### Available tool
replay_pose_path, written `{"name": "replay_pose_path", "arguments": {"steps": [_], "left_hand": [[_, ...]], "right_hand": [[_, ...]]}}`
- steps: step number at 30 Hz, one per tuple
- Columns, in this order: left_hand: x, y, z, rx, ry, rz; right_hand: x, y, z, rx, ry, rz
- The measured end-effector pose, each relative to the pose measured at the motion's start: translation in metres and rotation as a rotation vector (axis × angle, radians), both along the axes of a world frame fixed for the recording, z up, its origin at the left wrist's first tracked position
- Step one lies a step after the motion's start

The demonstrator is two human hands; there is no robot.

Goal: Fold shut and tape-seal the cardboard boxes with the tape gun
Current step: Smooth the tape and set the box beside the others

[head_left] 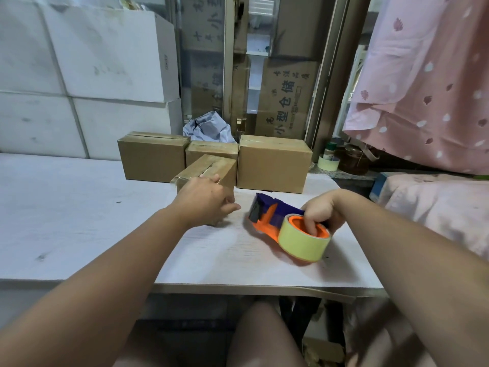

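A small cardboard box [211,168] with tape across its closed top flaps sits on the white table [79,213], turned at an angle. My left hand [203,200] grips its near corner, fingers curled round the edge. My right hand [321,213] holds the orange and blue tape gun [275,217] lying on the table to the right of that box, fingers hooked into the core of its yellowish tape roll [304,242]. Three closed boxes stand in a row behind: a left box [152,157], a low middle box [209,149] and a right box [272,165].
White foam blocks [87,75] are stacked at the back left. Printed cardboard cartons [288,99] and a crumpled grey bag [209,128] stand behind the row. A spare tape roll [328,162] and a dark pot [354,160] sit on a ledge at right, below pink cloth [428,83].
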State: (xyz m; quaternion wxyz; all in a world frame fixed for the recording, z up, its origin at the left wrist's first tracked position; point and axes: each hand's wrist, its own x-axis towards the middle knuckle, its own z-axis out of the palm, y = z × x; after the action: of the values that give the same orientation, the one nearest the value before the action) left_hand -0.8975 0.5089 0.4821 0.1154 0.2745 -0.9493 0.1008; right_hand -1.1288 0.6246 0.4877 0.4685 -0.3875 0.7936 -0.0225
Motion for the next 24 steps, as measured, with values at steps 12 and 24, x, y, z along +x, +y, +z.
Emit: {"name": "replay_pose_path", "arguments": {"steps": [12,24], "left_hand": [[0.002,-0.005,-0.009,-0.013,0.110,0.044],[0.001,-0.022,0.000,-0.023,0.204,-0.010]], "right_hand": [[-0.006,-0.021,-0.024,-0.305,0.289,-0.302],[0.003,-0.028,-0.018,-0.258,0.695,-0.128]]}}
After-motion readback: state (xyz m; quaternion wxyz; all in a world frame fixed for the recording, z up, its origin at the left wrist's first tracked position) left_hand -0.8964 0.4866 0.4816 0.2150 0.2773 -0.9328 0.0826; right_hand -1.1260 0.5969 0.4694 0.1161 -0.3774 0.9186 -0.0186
